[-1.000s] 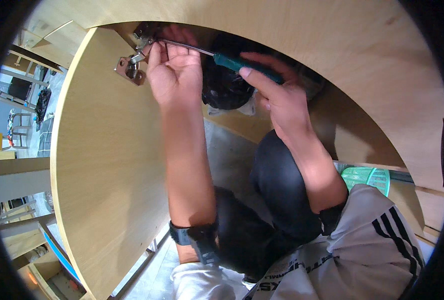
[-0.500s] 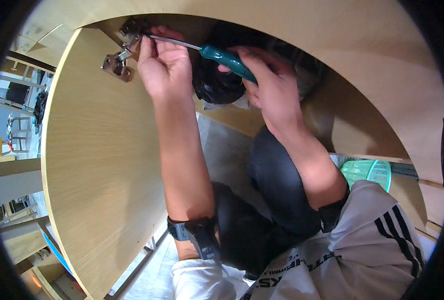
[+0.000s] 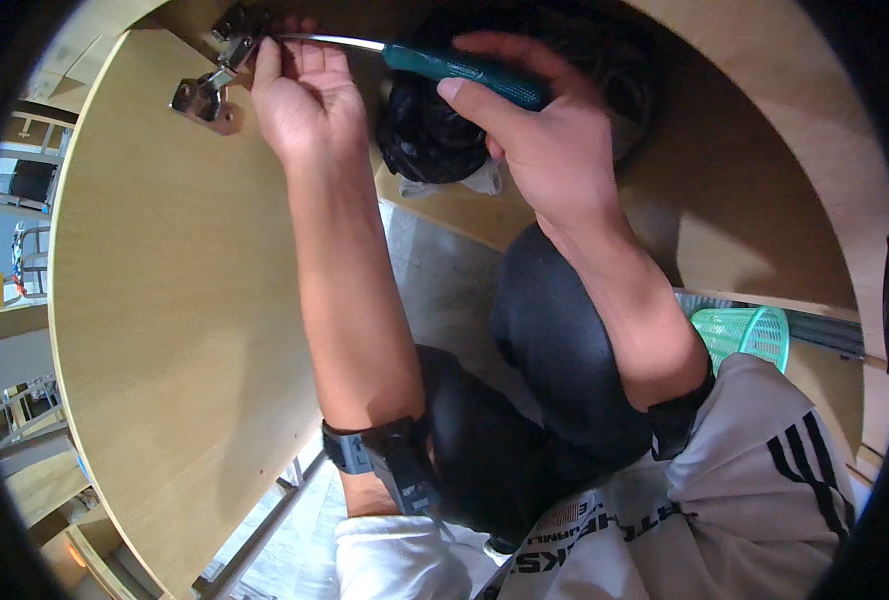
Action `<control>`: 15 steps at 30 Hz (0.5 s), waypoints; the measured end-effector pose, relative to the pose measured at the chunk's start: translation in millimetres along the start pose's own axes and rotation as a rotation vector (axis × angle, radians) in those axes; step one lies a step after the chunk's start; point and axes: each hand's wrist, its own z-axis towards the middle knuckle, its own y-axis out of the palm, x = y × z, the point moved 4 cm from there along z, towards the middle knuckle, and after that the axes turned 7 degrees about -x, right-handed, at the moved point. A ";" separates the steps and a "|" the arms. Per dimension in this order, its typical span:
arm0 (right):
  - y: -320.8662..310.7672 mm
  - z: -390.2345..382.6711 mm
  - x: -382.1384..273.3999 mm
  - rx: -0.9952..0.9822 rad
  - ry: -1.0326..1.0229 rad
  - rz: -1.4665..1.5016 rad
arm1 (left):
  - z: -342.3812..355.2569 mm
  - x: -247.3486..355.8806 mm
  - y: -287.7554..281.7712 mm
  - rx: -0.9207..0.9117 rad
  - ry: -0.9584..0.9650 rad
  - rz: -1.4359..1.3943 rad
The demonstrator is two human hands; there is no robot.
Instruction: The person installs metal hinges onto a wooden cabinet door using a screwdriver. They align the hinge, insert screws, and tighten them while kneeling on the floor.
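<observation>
Head view: right hand [image 3: 562,140] wrapped around a green-handled steel screwdriver [image 3: 420,61]; left hand [image 3: 310,100], any pinch indiscernible, beside the silvery metal hinge [image 3: 208,101] on a pale wooden panel [image 3: 185,260]. Off-axis pressure could slip the hidden tip into that hand.

My left hand [image 3: 310,105] and right hand [image 3: 565,150] are bare. I wear a white top [image 3: 705,500] with black block lettering [image 3: 545,563] and a small reddish print [image 3: 566,514] on its near front. Three black stripes [image 3: 808,462] mark the right sleeve [image 3: 750,405]; the left sleeve [image 3: 395,555] shows plain white. Trousers [image 3: 555,330]: dark. Left forearm [image 3: 350,300]: grey-and-black strap [image 3: 350,452] carrying a boxy black unit [image 3: 403,470]. Right forearm [image 3: 640,310]: wide black band [image 3: 681,415].
</observation>
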 end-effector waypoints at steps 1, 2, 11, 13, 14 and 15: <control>-0.6 -0.4 0.3 0.022 -0.010 0.002 | 1.9 3.3 1.0 -0.067 -0.029 -0.035; -1.8 -1.8 0.3 0.046 -0.023 0.004 | 0.8 3.4 3.4 -0.137 -0.059 -0.070; -9.8 -8.5 -2.7 0.044 0.114 0.072 | -22.0 -3.3 -0.8 0.045 -0.012 0.146; -10.6 -8.3 -3.9 0.051 0.101 0.023 | -18.5 -3.6 -8.7 0.046 -0.047 0.132; -11.8 -8.0 -4.3 0.069 0.088 -0.023 | -16.4 -4.2 -14.0 0.055 -0.050 0.116; -13.7 -8.3 -4.5 0.088 0.074 -0.069 | -14.9 -6.2 -16.3 -0.018 -0.060 0.067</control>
